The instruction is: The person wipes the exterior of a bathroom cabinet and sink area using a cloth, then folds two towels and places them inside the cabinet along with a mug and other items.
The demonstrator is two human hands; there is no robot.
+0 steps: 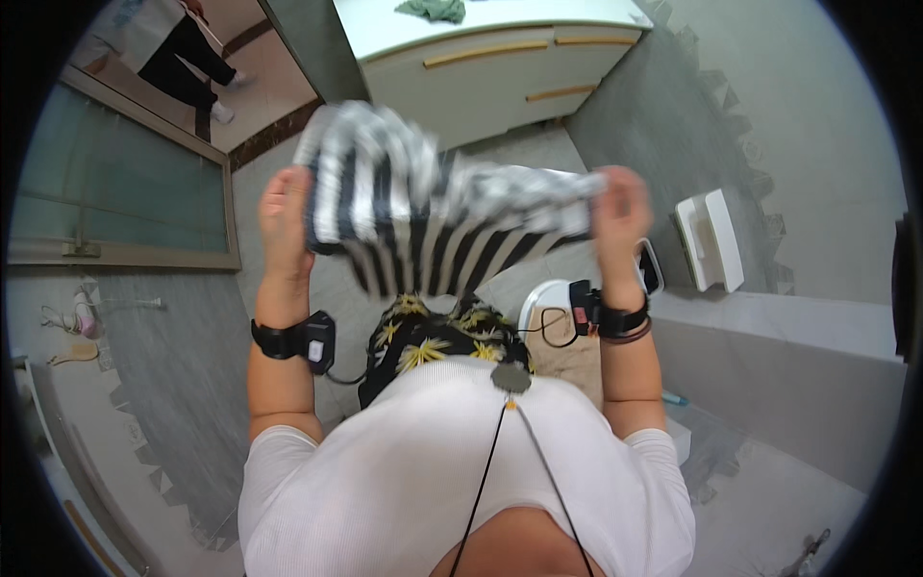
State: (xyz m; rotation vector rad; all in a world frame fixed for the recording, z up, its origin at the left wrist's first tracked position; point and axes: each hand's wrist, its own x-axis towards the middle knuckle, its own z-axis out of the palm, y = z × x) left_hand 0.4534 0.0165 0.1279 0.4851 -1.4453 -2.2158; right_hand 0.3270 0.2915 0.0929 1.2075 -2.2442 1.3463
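Cloth (423, 226), one, striped, gripped by two: left hand (286, 219), right hand (623, 210)

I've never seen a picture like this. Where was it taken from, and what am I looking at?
No robot here: a person wears a wide-view camera on their head. It looks down past their own chest, and its lens bends straight edges. Their bare left hand and right hand hold a black-and-white striped cloth between them, partly blurred. Black straps with small boxes sit at the wrists. Ahead, a crumpled green cloth lies on a white countertop.
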